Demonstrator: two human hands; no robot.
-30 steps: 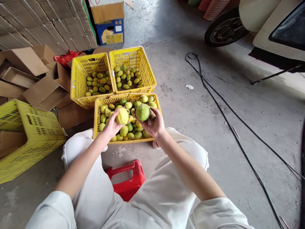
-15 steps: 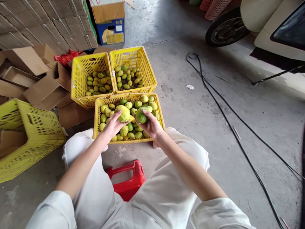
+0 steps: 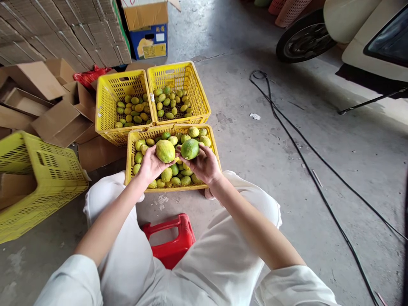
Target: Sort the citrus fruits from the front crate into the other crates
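Note:
My left hand (image 3: 151, 167) cradles a yellow-green lemon (image 3: 165, 151) on its palm and fingers. In my right hand (image 3: 206, 166) lies a greener lemon (image 3: 190, 149), resting on the upturned fingers. The two fruits are side by side with a small gap between them. Both hands are above the near yellow crate (image 3: 131, 163), which is filled with yellow and green lemons (image 3: 166, 174). Parts of that crate's fruit are hidden behind my hands.
Behind stand a left yellow crate (image 3: 102, 102) and a right yellow crate (image 3: 204, 100), each holding smaller lemons. Open cardboard boxes (image 3: 60, 114) and another yellow crate (image 3: 47, 170) lie left. A red plastic stool (image 3: 174, 250) is between my legs. A black cable (image 3: 298, 151) crosses the floor.
My right hand has turned more palm-up, its thumb moving off the green lemon. My left thumb has also moved back, baring more of the yellow-green lemon.

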